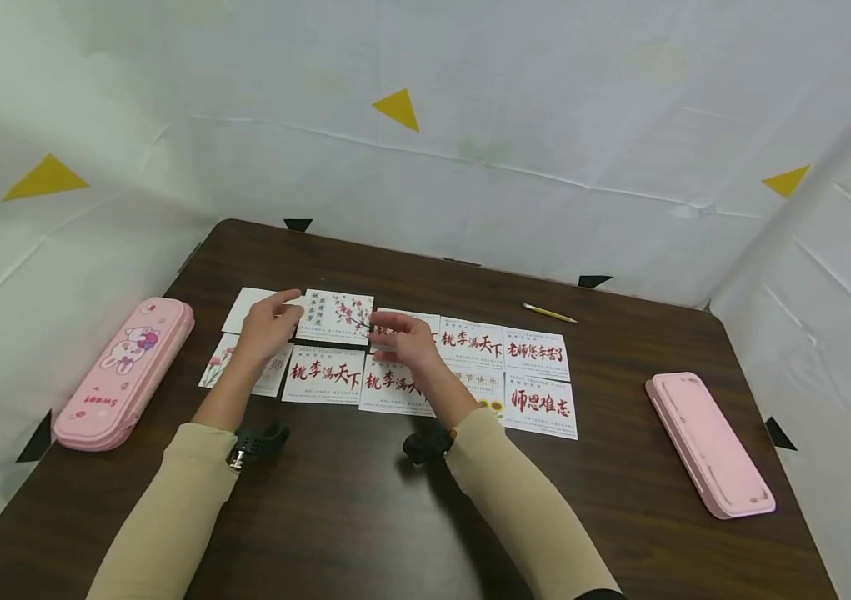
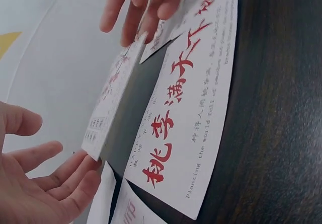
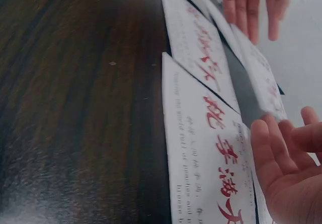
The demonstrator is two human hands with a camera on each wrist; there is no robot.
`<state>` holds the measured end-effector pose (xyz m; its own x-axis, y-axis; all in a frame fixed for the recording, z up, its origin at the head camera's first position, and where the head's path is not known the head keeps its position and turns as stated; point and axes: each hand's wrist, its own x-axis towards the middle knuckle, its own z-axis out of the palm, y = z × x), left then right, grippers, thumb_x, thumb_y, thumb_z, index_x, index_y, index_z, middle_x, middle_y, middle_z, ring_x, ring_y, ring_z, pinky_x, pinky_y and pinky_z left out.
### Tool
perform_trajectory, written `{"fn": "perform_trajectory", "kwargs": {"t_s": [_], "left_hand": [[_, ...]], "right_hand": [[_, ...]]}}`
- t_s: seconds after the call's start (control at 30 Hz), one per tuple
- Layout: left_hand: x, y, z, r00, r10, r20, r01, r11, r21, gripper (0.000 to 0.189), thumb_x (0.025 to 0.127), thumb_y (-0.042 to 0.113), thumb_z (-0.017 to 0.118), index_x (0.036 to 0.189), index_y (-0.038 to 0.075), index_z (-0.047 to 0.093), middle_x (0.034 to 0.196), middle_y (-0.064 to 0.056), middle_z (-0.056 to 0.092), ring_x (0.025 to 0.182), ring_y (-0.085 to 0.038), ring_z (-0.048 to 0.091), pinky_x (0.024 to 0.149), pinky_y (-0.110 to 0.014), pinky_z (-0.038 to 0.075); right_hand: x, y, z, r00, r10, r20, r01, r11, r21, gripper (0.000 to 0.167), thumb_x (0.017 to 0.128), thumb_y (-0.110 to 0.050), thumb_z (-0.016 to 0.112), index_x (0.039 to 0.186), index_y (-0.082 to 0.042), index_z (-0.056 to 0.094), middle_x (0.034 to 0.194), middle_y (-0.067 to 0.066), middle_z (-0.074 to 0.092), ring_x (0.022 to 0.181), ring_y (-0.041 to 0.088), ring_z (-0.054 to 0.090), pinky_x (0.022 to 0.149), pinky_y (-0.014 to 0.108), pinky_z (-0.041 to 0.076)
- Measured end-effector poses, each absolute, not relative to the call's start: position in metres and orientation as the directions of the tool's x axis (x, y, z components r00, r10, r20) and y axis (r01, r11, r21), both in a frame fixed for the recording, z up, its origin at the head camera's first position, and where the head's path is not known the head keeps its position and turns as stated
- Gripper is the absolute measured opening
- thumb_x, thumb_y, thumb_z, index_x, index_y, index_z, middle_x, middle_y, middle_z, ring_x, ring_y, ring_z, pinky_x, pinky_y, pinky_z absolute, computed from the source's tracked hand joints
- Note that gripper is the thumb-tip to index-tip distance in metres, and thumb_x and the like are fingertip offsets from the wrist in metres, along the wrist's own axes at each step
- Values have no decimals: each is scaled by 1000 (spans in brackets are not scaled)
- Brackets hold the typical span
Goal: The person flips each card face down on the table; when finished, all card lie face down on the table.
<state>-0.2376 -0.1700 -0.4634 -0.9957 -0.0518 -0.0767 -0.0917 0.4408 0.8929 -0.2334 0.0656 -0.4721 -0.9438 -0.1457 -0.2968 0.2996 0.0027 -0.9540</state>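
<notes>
A white card with pink blossoms and black characters (image 1: 337, 317) is between my two hands, seemingly tilted and lifted a little at one edge. My left hand (image 1: 267, 325) has its fingertips at the card's left end, its thumb standing apart. At the opposite end, the fingertips of my right hand (image 1: 412, 340) touch or nearly touch the card, also with the thumb apart. Below it lies a card with large red characters (image 2: 171, 98), flat on the table. The right forearm and hand partly hide other cards, including a sunflower card (image 1: 479, 387).
Several more cards lie in two rows, among them a red-lettered card (image 1: 541, 406) at the right end. A yellow pencil (image 1: 549, 313) lies behind them. Pink pencil cases flank the dark table (image 1: 335, 517): a decorated case (image 1: 125, 375) left, a plain case (image 1: 710, 446) right.
</notes>
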Motion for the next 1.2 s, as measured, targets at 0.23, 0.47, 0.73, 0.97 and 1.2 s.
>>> {"fn": "perform_trajectory", "kwargs": {"t_s": [0.23, 0.47, 0.73, 0.97, 1.2], "left_hand": [[-239, -174, -467, -983, -114, -147, -173, 279, 944, 44, 100, 22, 50, 141, 7, 53, 125, -19, 63, 109, -30, 64, 87, -32, 50], [-235, -172, -464, -971, -160, -178, -200, 136, 970, 42, 102, 23, 46, 138, 5, 56, 125, -15, 65, 107, -28, 65, 91, -35, 53], [-231, -168, -463, -971, -224, -78, -87, 29, 996, 44, 105, 29, 44, 120, -4, 67, 119, -21, 66, 110, -28, 65, 97, -40, 49], [-224, -161, -469, -966, -255, 47, 24, 91, 996, 46, 104, 35, 44, 121, 0, 68, 120, -16, 67, 114, -25, 63, 100, -39, 47], [-225, -160, -475, -965, -230, 123, 77, 200, 977, 46, 104, 40, 45, 131, 7, 64, 121, -14, 64, 114, -27, 60, 99, -42, 45]], "right_hand": [[-235, 58, -477, -981, -24, -192, 190, 68, -979, 29, 88, 1, 71, 115, -8, 74, 114, 7, 69, 92, 18, 68, 71, 29, 57], [-235, 55, -478, -999, 43, -20, 27, 158, -987, 20, 87, -8, 75, 107, -8, 77, 101, 4, 73, 89, 14, 70, 70, 27, 57], [-236, 51, -480, -995, 79, 56, -42, 167, -985, 19, 90, -20, 74, 104, -7, 76, 97, 5, 73, 88, 22, 71, 71, 28, 58], [-236, 45, -478, -986, 165, 12, -1, 68, -998, 20, 93, -22, 70, 102, -6, 76, 92, 7, 71, 92, 30, 69, 72, 36, 59], [-233, 42, -475, -989, 108, -105, 99, -59, -993, 18, 96, -10, 63, 110, -3, 73, 105, 13, 69, 100, 28, 67, 80, 45, 57]]}}
